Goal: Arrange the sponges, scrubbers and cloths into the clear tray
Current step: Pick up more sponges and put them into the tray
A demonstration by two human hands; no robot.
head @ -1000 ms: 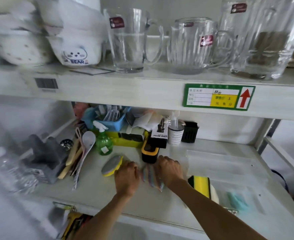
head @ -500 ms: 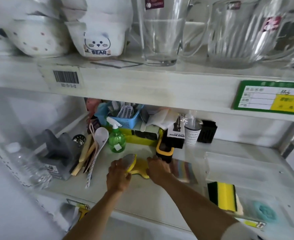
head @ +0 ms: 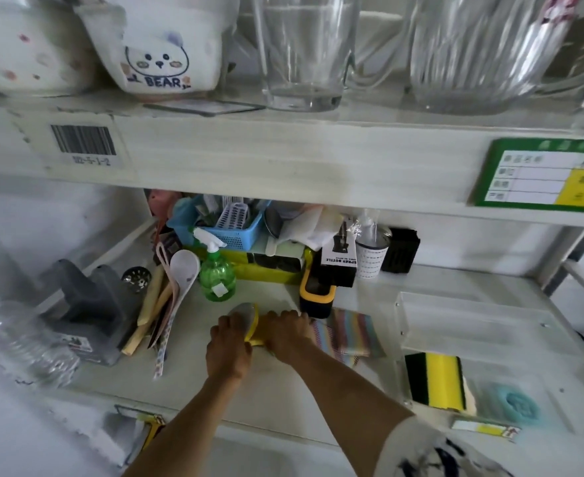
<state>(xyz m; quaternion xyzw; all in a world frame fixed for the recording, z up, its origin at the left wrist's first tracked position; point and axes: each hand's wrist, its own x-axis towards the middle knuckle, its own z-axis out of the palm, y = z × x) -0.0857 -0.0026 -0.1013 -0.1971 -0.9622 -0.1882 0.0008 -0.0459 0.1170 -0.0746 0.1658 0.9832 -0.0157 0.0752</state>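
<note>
Striped cloth now let go, left flat just right of hands, not yet in clear tray at right. Yellow scrubber is now clasped btwn left hand & right hand; likely trayed next.

A yellow scrubber with a grey face is gripped between the left hand and the right hand on the lower shelf. Just right of the right hand a striped cloth is laid flat. Further right the clear tray is seen — a yellow-and-green sponge and a teal scrubber are set in its near end. A green spray bottle is stood behind the hands.
</note>
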